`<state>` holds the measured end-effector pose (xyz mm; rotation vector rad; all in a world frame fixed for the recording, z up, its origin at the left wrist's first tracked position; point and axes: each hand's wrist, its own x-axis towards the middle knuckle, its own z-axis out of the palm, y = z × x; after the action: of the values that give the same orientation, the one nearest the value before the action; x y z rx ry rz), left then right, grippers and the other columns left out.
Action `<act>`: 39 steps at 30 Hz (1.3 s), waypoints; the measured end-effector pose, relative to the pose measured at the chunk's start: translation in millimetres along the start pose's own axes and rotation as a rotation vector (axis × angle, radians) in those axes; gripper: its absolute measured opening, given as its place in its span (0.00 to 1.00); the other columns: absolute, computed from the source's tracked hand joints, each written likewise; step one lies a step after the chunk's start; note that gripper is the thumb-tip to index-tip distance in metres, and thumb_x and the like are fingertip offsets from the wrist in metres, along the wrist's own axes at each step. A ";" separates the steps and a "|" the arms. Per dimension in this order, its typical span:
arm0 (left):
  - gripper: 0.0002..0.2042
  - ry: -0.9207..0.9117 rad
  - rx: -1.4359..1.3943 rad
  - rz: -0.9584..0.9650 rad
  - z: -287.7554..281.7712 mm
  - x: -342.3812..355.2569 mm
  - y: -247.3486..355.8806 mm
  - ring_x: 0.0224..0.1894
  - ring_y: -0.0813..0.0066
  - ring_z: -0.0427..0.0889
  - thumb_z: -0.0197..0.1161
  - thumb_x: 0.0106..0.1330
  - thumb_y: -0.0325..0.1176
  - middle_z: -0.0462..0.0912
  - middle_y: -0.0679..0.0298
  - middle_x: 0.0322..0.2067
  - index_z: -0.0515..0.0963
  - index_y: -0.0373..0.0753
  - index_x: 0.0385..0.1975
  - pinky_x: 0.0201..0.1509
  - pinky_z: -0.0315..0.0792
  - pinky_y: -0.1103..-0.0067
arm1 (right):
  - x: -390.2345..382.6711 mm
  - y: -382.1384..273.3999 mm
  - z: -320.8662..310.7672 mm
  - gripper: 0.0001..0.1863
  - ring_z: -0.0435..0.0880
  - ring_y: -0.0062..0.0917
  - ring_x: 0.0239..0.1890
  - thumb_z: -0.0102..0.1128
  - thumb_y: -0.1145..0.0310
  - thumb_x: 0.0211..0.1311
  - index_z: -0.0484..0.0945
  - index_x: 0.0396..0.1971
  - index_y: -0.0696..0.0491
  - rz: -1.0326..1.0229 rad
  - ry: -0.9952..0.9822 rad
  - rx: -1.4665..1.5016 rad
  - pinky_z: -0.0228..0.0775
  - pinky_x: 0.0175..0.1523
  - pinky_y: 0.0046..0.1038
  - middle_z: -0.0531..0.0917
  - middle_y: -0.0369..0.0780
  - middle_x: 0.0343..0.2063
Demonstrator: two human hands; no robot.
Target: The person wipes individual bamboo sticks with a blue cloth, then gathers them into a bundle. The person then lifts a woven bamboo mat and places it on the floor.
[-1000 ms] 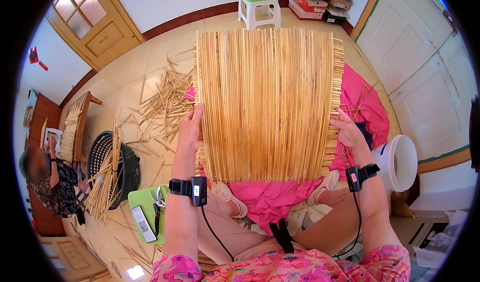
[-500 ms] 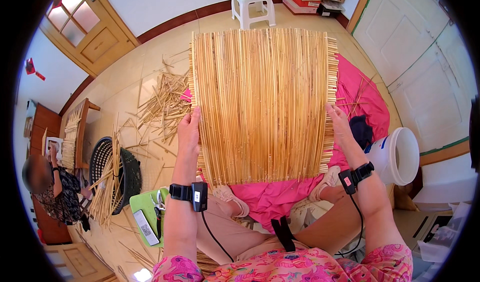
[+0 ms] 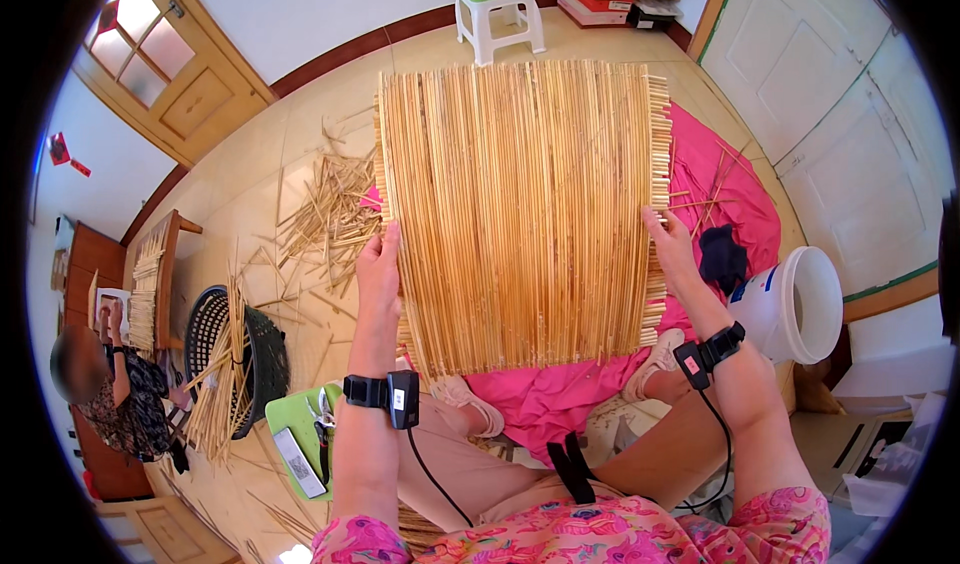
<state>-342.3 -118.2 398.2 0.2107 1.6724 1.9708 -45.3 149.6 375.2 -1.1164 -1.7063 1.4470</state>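
Note:
A wide mat of straw-coloured stalks [image 3: 520, 214] is held up before me, its stalks running away from me side by side. My left hand [image 3: 379, 266] grips its left edge, the thumb lying on the near face and the fingers partly hidden behind. On the opposite edge, my right hand [image 3: 672, 246] pinches the mat in the same way, at about the same height. Uneven stalk ends stick out along the right side. Below the mat a pink cloth [image 3: 520, 404] spreads over the floor between my feet.
Cut stalks [image 3: 330, 209] lie heaped at the left. A dark basket [image 3: 268, 364] holds long stalks, beside a green stool [image 3: 290, 414] with pruning shears [image 3: 322, 414]. A white bucket [image 3: 810, 304] lies tilted at right. Another person [image 3: 120, 394] works far left. A white-green stool [image 3: 497, 9] stands ahead.
The mat has shifted very slightly left in the picture, both hands still gripping its edges. My right hand's fingers sit a little further onto its face.

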 end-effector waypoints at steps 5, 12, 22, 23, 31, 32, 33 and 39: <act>0.13 0.003 0.015 -0.002 -3.0 0.6 -2.3 0.25 0.84 0.76 0.55 0.65 0.39 0.78 0.67 0.27 0.74 0.34 0.31 0.28 0.70 0.86 | -0.2 -6.0 1.2 0.23 0.73 0.15 0.30 0.58 0.52 0.57 0.75 0.37 0.60 -0.035 -0.030 -0.077 0.64 0.36 0.18 0.77 0.35 0.28; 0.12 -0.006 0.001 0.023 -1.1 -1.6 -4.8 0.26 0.85 0.76 0.54 0.65 0.39 0.78 0.68 0.27 0.74 0.34 0.33 0.28 0.71 0.86 | 4.2 -0.4 -2.4 0.25 0.74 0.17 0.31 0.58 0.51 0.56 0.75 0.38 0.62 -0.021 -0.056 -0.060 0.66 0.37 0.22 0.79 0.37 0.29; 0.12 -0.039 0.031 0.028 4.5 -0.8 -11.7 0.26 0.85 0.75 0.54 0.65 0.39 0.78 0.68 0.27 0.74 0.35 0.32 0.28 0.70 0.86 | 13.6 -12.9 -6.7 0.21 0.73 0.14 0.27 0.63 0.56 0.54 0.76 0.36 0.60 -0.020 0.163 -0.067 0.66 0.32 0.20 0.79 0.35 0.26; 0.12 -0.044 0.041 0.020 2.1 0.1 -14.5 0.26 0.85 0.75 0.54 0.65 0.39 0.78 0.68 0.27 0.74 0.35 0.31 0.28 0.70 0.86 | 14.0 -17.6 -7.1 0.20 0.74 0.14 0.27 0.64 0.58 0.53 0.76 0.36 0.60 -0.023 0.133 -0.041 0.66 0.32 0.20 0.79 0.35 0.27; 0.13 -0.029 0.121 -0.031 -1.9 0.6 -19.8 0.25 0.85 0.75 0.55 0.65 0.40 0.78 0.68 0.25 0.75 0.33 0.32 0.28 0.70 0.86 | 5.6 -36.1 -3.1 0.18 0.79 0.17 0.30 0.68 0.64 0.48 0.76 0.35 0.60 -0.038 0.093 0.014 0.70 0.36 0.21 0.81 0.38 0.30; 0.14 -0.019 0.116 -0.046 5.6 -5.3 -14.7 0.25 0.85 0.75 0.55 0.65 0.40 0.78 0.67 0.26 0.75 0.33 0.33 0.28 0.70 0.86 | 5.8 -33.9 -3.2 0.18 0.79 0.17 0.29 0.68 0.64 0.48 0.76 0.34 0.60 -0.054 0.100 0.041 0.70 0.36 0.21 0.81 0.38 0.30; 0.14 -0.009 0.110 -0.060 10.0 -8.4 -13.9 0.25 0.84 0.75 0.55 0.65 0.40 0.78 0.67 0.26 0.75 0.33 0.33 0.28 0.70 0.86 | 5.7 -31.5 -3.9 0.17 0.79 0.17 0.29 0.69 0.64 0.48 0.76 0.33 0.60 -0.070 0.106 0.068 0.71 0.36 0.21 0.82 0.38 0.30; 0.15 -0.002 0.124 -0.039 0.9 -2.3 -23.8 0.25 0.83 0.76 0.55 0.65 0.40 0.79 0.65 0.27 0.75 0.31 0.33 0.28 0.71 0.85 | 7.5 -22.7 1.4 0.17 0.79 0.18 0.28 0.68 0.64 0.48 0.76 0.33 0.60 -0.127 0.147 -0.002 0.71 0.35 0.22 0.82 0.39 0.28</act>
<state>-332.8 -116.6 376.3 0.2242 1.7854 1.8404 -54.4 154.8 396.8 -1.0687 -1.6450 1.2543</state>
